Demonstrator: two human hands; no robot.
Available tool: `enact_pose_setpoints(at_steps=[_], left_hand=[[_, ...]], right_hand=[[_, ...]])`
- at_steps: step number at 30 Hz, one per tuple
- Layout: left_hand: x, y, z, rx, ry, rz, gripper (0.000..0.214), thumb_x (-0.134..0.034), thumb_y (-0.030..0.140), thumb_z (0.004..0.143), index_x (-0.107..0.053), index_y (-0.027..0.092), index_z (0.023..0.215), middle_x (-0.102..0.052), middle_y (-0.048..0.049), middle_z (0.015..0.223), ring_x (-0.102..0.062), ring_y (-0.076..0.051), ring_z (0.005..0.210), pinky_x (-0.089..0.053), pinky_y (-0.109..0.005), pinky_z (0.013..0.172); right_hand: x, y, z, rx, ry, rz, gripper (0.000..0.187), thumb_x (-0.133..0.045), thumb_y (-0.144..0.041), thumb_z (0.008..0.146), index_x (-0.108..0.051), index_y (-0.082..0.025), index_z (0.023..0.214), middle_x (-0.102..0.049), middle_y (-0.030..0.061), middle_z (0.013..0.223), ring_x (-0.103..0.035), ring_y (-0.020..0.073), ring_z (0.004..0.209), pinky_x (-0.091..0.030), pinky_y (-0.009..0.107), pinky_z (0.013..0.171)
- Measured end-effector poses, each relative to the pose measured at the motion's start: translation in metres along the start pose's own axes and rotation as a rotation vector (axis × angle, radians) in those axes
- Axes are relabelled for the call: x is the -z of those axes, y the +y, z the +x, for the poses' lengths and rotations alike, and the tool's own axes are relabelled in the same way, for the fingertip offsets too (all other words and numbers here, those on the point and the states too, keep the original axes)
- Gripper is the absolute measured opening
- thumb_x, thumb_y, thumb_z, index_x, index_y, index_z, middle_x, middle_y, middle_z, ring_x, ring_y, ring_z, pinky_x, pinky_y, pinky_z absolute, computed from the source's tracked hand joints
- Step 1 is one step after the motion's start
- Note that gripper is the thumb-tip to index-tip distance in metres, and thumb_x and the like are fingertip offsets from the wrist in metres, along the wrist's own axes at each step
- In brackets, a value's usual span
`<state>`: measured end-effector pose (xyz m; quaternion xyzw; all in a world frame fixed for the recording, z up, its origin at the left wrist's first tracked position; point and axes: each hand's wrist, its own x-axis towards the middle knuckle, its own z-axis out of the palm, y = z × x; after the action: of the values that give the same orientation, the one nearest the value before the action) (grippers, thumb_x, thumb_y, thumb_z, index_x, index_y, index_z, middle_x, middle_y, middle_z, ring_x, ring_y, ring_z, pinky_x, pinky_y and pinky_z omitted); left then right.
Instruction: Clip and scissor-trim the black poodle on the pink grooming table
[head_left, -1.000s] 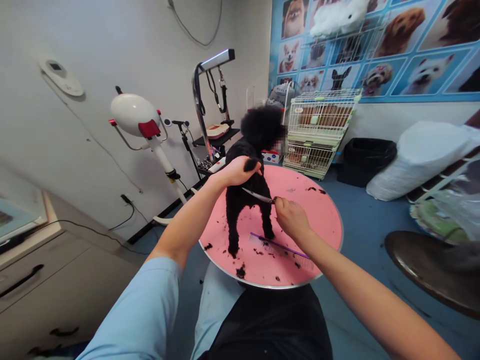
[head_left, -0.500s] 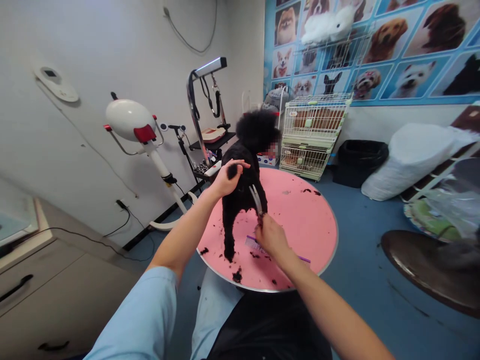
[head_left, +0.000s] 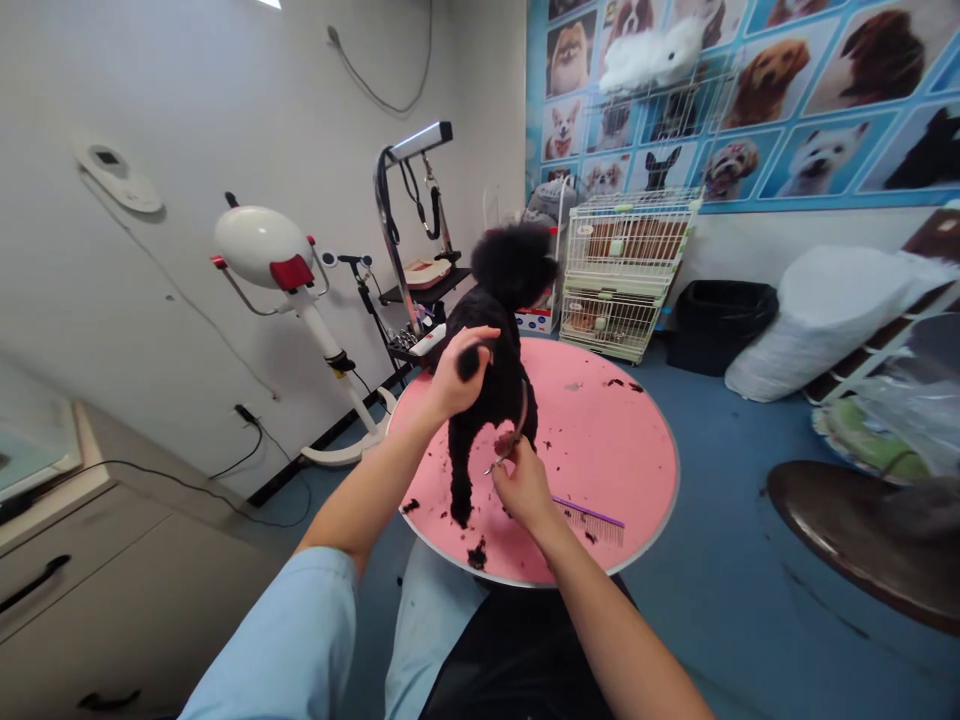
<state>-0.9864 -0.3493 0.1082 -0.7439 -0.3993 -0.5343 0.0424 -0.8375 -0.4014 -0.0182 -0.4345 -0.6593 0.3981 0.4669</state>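
Note:
A black dog (head_left: 491, 402) stands on a round pink grooming table (head_left: 600, 430), its rear toward me and its fluffy head at the far side. Around its short tail (head_left: 471, 362) my left hand (head_left: 450, 382) is closed, resting against the rump. My right hand (head_left: 527, 487) grips a pair of curved scissors (head_left: 521, 415) by the handles. Their blades point up beside the dog's right hind leg; whether they are parted I cannot tell. Right of that hand, a purple-backed comb (head_left: 592, 520) lies on the table among dark hair clippings (head_left: 478, 553).
A grooming arm with hanging loops (head_left: 420, 140) rises behind the table on the left, near a white dryer (head_left: 262, 245) on a stand. Stacked wire cages (head_left: 626, 270), a black bin (head_left: 720, 325) and a white sack (head_left: 814, 320) line the back. A brown stool (head_left: 840, 530) stands at right.
My right hand and the scissors have shifted slightly left and down, and the scissors have turned, uncovering more of the comb. My left hand stays on the tail.

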Motion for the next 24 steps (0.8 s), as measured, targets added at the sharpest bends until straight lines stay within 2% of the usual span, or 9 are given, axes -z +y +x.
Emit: enact_pose_setpoints(at_steps=[2, 5, 9, 13, 15, 17, 18, 21, 24], left_hand=[[0.0, 0.018, -0.022, -0.115, -0.017, 0.14, 0.031, -0.041, 0.036, 0.097, -0.064, 0.019, 0.088, -0.065, -0.0124, 0.125, -0.055, -0.023, 0.124, -0.032, -0.048, 0.116], [-0.005, 0.039, -0.054, -0.151, -0.032, 0.337, 0.023, -0.045, 0.03, 0.093, -0.065, 0.021, 0.087, -0.061, -0.0119, 0.131, -0.05, -0.026, 0.129, -0.034, -0.051, 0.114], [-0.008, 0.059, -0.072, -0.134, 0.04, 0.442, 0.024, -0.046, 0.028, 0.091, -0.068, 0.021, 0.084, -0.057, -0.012, 0.137, -0.04, -0.029, 0.138, -0.029, -0.055, 0.115], [-0.005, 0.071, -0.09, -0.074, -0.04, 0.279, 0.03, -0.044, 0.036, 0.093, -0.071, 0.022, 0.09, -0.054, -0.0125, 0.141, -0.038, -0.03, 0.14, -0.028, -0.056, 0.116], [-0.006, 0.072, -0.104, 0.097, 0.056, 0.043, 0.04, -0.042, 0.051, 0.092, -0.07, 0.022, 0.095, -0.061, -0.0147, 0.13, -0.051, -0.029, 0.129, -0.037, -0.053, 0.111], [-0.01, 0.069, -0.112, 0.439, 0.148, -0.317, 0.053, -0.037, 0.063, 0.091, -0.069, 0.02, 0.094, -0.069, -0.0143, 0.109, -0.063, -0.027, 0.108, -0.047, -0.048, 0.101], [-0.013, 0.066, -0.111, 0.638, 0.131, -0.537, 0.06, -0.034, 0.068, 0.09, -0.069, 0.019, 0.093, -0.071, -0.0137, 0.1, -0.066, -0.025, 0.098, -0.05, -0.046, 0.095], [-0.025, 0.062, -0.087, 1.114, -0.138, -1.171, 0.083, -0.024, 0.083, 0.082, -0.067, 0.013, 0.089, -0.069, -0.0124, 0.08, -0.065, -0.018, 0.068, -0.055, -0.034, 0.071], [-0.038, 0.065, -0.054, 1.372, -0.262, -1.395, 0.077, -0.024, 0.08, 0.085, -0.063, 0.014, 0.083, -0.055, -0.0022, 0.055, -0.049, -0.013, 0.04, -0.039, -0.024, 0.038]], right_hand=[[0.008, -0.003, 0.0, -0.088, -0.034, 0.414, 0.024, -0.06, -0.031, 0.077, -0.057, -0.021, 0.098, -0.063, -0.0008, 0.078, -0.058, 0.0138, 0.063, -0.052, 0.033, 0.078], [0.025, -0.023, 0.011, -0.199, -0.253, 0.829, 0.045, -0.058, -0.057, 0.082, -0.058, -0.026, 0.115, -0.062, -0.004, 0.078, -0.037, 0.0055, 0.041, -0.049, 0.026, 0.057], [0.039, -0.064, 0.035, -0.234, -0.539, 0.882, 0.07, -0.06, -0.07, 0.077, -0.052, -0.031, 0.134, -0.06, -0.0059, 0.068, -0.031, 0.0055, 0.038, -0.026, 0.018, 0.038], [0.037, -0.087, 0.049, -0.307, -0.409, 0.843, 0.044, -0.062, -0.058, 0.082, -0.069, -0.022, 0.106, -0.068, 0.0004, 0.079, -0.046, 0.007, 0.047, -0.032, 0.018, 0.039], [0.037, -0.089, 0.047, -0.367, -0.314, 0.806, 0.035, -0.064, -0.052, 0.081, -0.069, -0.017, 0.082, -0.066, 0.0027, 0.073, -0.053, 0.0097, 0.052, -0.037, 0.018, 0.042], [0.04, -0.088, 0.042, -0.41, -0.275, 0.787, 0.035, -0.067, -0.05, 0.079, -0.064, -0.016, 0.07, -0.06, 0.0018, 0.061, -0.054, 0.0117, 0.051, -0.04, 0.02, 0.041], [0.042, -0.086, 0.038, -0.417, -0.263, 0.79, 0.035, -0.069, -0.049, 0.077, -0.063, -0.016, 0.068, -0.058, 0.0012, 0.059, -0.053, 0.0115, 0.048, -0.04, 0.02, 0.04], [0.05, -0.084, 0.027, -0.398, -0.21, 0.779, 0.034, -0.076, -0.047, 0.07, -0.063, -0.016, 0.067, -0.056, -0.0003, 0.058, -0.044, 0.0076, 0.043, -0.032, 0.019, 0.035], [0.057, -0.085, 0.015, -0.337, -0.163, 0.69, 0.035, -0.076, -0.048, 0.068, -0.062, -0.016, 0.065, -0.053, -0.0023, 0.056, -0.038, 0.0052, 0.041, -0.023, 0.017, 0.034]])
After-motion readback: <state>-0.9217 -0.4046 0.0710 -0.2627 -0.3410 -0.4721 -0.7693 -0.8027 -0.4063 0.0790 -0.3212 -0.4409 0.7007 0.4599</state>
